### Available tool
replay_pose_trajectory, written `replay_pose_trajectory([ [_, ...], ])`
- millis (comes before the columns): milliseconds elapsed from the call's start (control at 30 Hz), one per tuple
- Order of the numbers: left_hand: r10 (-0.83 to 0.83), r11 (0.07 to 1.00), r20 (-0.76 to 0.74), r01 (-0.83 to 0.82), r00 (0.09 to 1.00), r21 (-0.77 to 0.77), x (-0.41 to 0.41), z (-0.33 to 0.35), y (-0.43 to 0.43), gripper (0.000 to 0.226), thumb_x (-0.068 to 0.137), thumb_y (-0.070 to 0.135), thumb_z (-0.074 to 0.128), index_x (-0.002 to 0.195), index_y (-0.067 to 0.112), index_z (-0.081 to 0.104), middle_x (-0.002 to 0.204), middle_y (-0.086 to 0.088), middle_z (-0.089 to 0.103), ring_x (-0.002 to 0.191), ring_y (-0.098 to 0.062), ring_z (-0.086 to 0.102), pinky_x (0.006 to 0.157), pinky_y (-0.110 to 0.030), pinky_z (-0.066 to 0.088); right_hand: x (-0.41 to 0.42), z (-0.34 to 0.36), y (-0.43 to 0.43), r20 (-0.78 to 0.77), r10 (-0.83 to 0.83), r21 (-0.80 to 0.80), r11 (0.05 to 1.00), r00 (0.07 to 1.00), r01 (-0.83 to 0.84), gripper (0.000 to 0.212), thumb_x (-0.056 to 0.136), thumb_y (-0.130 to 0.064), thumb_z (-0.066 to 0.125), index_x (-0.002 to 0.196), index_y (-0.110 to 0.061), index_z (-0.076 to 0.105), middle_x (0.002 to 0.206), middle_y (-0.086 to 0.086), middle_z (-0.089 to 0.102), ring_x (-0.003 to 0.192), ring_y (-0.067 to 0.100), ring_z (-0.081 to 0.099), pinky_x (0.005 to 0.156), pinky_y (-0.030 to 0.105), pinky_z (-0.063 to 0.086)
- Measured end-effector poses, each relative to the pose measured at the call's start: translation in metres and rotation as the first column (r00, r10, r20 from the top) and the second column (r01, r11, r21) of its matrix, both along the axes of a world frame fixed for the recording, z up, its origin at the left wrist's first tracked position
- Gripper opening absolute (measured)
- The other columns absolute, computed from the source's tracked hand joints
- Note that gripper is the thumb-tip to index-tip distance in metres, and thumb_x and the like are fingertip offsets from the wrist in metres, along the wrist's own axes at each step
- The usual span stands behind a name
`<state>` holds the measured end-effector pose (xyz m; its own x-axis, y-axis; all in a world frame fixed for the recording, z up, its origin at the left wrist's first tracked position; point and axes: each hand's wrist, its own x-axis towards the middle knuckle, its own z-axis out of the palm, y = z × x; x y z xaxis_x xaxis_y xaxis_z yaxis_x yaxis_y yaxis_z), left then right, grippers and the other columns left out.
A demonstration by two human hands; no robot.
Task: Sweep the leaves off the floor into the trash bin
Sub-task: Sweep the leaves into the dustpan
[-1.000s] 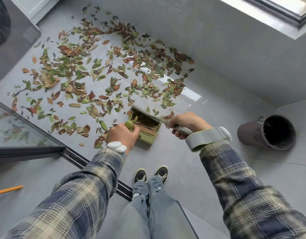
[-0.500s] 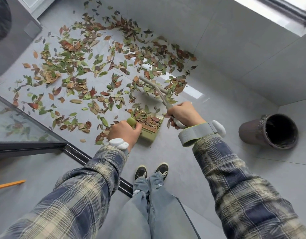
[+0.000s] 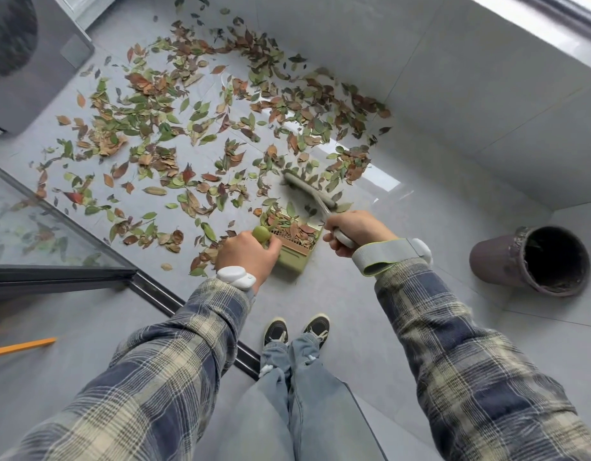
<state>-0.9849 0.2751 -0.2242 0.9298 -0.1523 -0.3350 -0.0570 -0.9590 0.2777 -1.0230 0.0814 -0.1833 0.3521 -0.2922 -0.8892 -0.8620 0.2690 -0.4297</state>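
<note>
Brush (image 3: 305,189) at edge of leaves (image 3: 154,159); dustpan (image 3: 294,261) beside.

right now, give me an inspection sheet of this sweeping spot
surface: grey tiled floor, leaves scattered widely ahead
job's things: green dustpan on the floor, some leaves in it; brush head down among leaves beyond it; dark trash bin to the right, apart from the leaves
clutter: orange stick at the left edge
hands: left hand grips the dustpan handle; right hand grips the brush handle
cables: nothing seen
surroundings: glass panel at left, tiled wall behind the leaves
</note>
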Motion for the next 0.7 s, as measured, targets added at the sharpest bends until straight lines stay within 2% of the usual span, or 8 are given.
replay_pose_trajectory([
  [100, 0.001, 1.000, -0.001, -0.001, 1.000, 0.006, 0.000, 0.000, -0.002, 0.043, 0.085, 0.054, 0.051, 0.068, 0.015, 0.056, 0.064, -0.006, 0.052, 0.064, -0.028, 0.047, 0.057, -0.028, 0.037, 0.010, 0.022, -0.016, -0.027, 0.033, 0.016, 0.999, 0.999, -0.032, 0.007, 0.088, 0.000, 0.050, 0.082, 0.001, 0.054, 0.071, 0.016, 0.060, 0.030, 0.014, 0.047, 0.035, 0.017, 0.036],
  [167, -0.007, 1.000, 0.005, 0.007, 1.000, 0.003, -0.001, 0.000, -0.003, 0.044, 0.085, 0.054, 0.051, 0.068, 0.014, 0.055, 0.064, -0.007, 0.052, 0.064, -0.028, 0.047, 0.056, -0.028, 0.036, 0.016, 0.038, -0.026, -0.009, 0.004, 0.019, 1.000, 1.000, -0.004, 0.006, 0.087, 0.001, 0.049, 0.093, 0.002, 0.052, 0.076, 0.020, 0.060, 0.029, 0.014, 0.046, 0.035, 0.016, 0.035],
  [267, -0.003, 1.000, 0.000, 0.003, 1.000, 0.000, -0.002, -0.001, -0.002, 0.044, 0.085, 0.054, 0.052, 0.064, 0.015, 0.051, 0.059, -0.006, 0.049, 0.062, -0.028, 0.047, 0.055, -0.028, 0.035, 0.022, 0.052, -0.035, 0.031, -0.002, -0.015, 1.000, 1.000, 0.002, 0.023, 0.086, 0.001, 0.050, 0.109, 0.001, 0.049, 0.074, 0.021, 0.060, 0.030, 0.015, 0.047, 0.036, 0.018, 0.036],
  [333, -0.002, 1.000, -0.006, 0.002, 1.000, 0.005, -0.002, -0.001, 0.000, 0.046, 0.085, 0.054, 0.052, 0.057, 0.019, 0.042, 0.052, -0.001, 0.040, 0.060, -0.028, 0.047, 0.053, -0.027, 0.034, 0.022, 0.056, -0.034, 0.058, -0.007, -0.026, 1.000, 0.998, 0.008, 0.027, 0.085, 0.000, 0.051, 0.112, 0.003, 0.050, 0.075, 0.021, 0.061, 0.031, 0.015, 0.047, 0.036, 0.019, 0.037],
  [400, -0.014, 1.000, -0.001, 0.014, 1.000, 0.008, -0.001, 0.000, 0.001, 0.048, 0.085, 0.055, 0.051, 0.054, 0.020, 0.037, 0.050, 0.003, 0.035, 0.058, -0.027, 0.047, 0.051, -0.025, 0.031, 0.021, 0.056, -0.029, 0.085, -0.009, -0.044, 0.999, 0.996, 0.012, 0.021, 0.085, 0.000, 0.051, 0.106, 0.002, 0.050, 0.076, 0.020, 0.060, 0.032, 0.015, 0.047, 0.037, 0.019, 0.036],
  [500, -0.012, 1.000, -0.002, 0.012, 1.000, 0.012, 0.000, -0.003, 0.003, 0.046, 0.084, 0.057, 0.048, 0.059, 0.019, 0.046, 0.051, 0.004, 0.036, 0.058, -0.027, 0.048, 0.050, -0.025, 0.032, 0.017, 0.050, -0.019, 0.131, -0.027, -0.061, 0.997, 0.991, 0.036, 0.005, 0.087, 0.001, 0.053, 0.091, -0.001, 0.052, 0.070, 0.017, 0.057, 0.031, 0.015, 0.046, 0.037, 0.018, 0.036],
  [600, -0.009, 1.000, -0.003, 0.009, 1.000, 0.014, 0.001, -0.005, 0.004, 0.046, 0.083, 0.058, 0.047, 0.063, 0.017, 0.052, 0.051, 0.004, 0.037, 0.058, -0.027, 0.049, 0.050, -0.025, 0.032, 0.013, 0.038, -0.013, 0.158, -0.047, -0.052, 0.997, 0.986, 0.056, 0.010, 0.089, 0.001, 0.053, 0.080, -0.004, 0.053, 0.067, 0.014, 0.056, 0.034, 0.016, 0.049, 0.037, 0.017, 0.037],
  [700, -0.003, 1.000, 0.007, 0.003, 1.000, 0.006, 0.001, -0.006, 0.005, 0.045, 0.083, 0.056, 0.049, 0.062, 0.016, 0.051, 0.051, 0.003, 0.038, 0.057, -0.027, 0.049, 0.051, -0.026, 0.034, 0.010, 0.027, -0.009, 0.145, -0.024, -0.044, 0.999, 0.989, 0.031, 0.009, 0.089, 0.001, 0.054, 0.083, -0.006, 0.053, 0.073, 0.015, 0.057, 0.032, 0.015, 0.048, 0.038, 0.017, 0.038],
])
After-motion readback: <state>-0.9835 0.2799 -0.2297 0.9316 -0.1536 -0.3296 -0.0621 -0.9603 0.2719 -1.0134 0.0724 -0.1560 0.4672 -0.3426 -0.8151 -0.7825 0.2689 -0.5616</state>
